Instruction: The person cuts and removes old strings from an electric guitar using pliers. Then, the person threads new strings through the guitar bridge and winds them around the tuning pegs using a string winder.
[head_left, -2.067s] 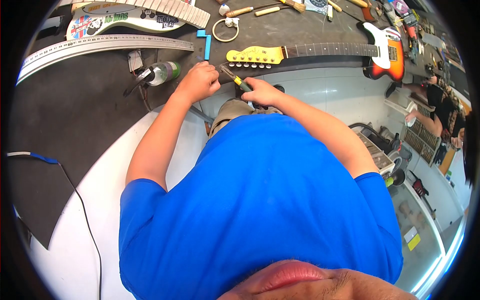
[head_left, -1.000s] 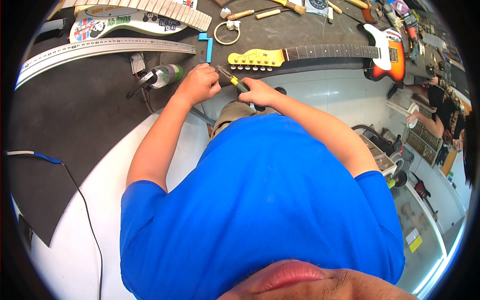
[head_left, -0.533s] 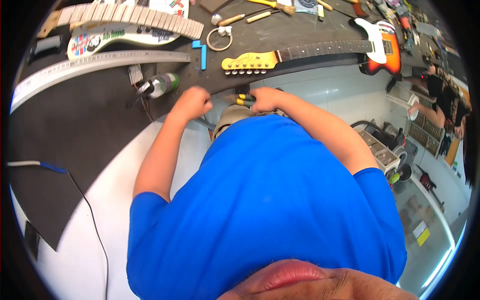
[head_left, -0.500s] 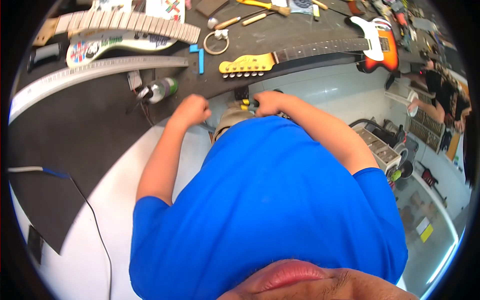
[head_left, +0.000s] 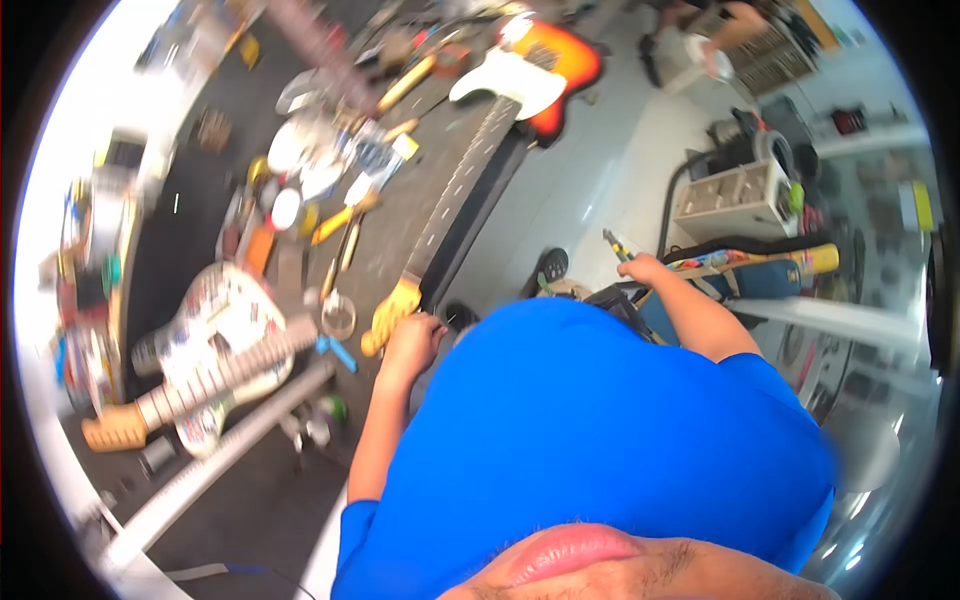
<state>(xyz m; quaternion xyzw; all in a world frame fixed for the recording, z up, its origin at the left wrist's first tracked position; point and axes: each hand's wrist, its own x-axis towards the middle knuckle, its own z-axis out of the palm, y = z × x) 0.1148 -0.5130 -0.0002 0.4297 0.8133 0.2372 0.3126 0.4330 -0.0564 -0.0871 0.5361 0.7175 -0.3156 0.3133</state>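
Note:
My right hand is closed around pliers with yellow-and-black handles, held out over the floor with the jaws pointing up and away. My left hand is closed beside the bench edge, close to the yellow headstock of a sunburst electric guitar; what its fingers hold, if anything, is too small to make out. The guitar body is orange and black, with a white pickguard. Its dark-fretboard neck runs along the bench edge. Motion blurs much of the view.
On the dark bench lie a sticker-covered white guitar body, a loose neck, a long straightedge, a bottle and brushes. Guitar cases and a drawer unit stand right. Another person's arm shows beyond.
My view has swung to the right, so the bench appears rotated. My right hand has moved away from my body to the right with the pliers. My left hand now appears near the headstock.

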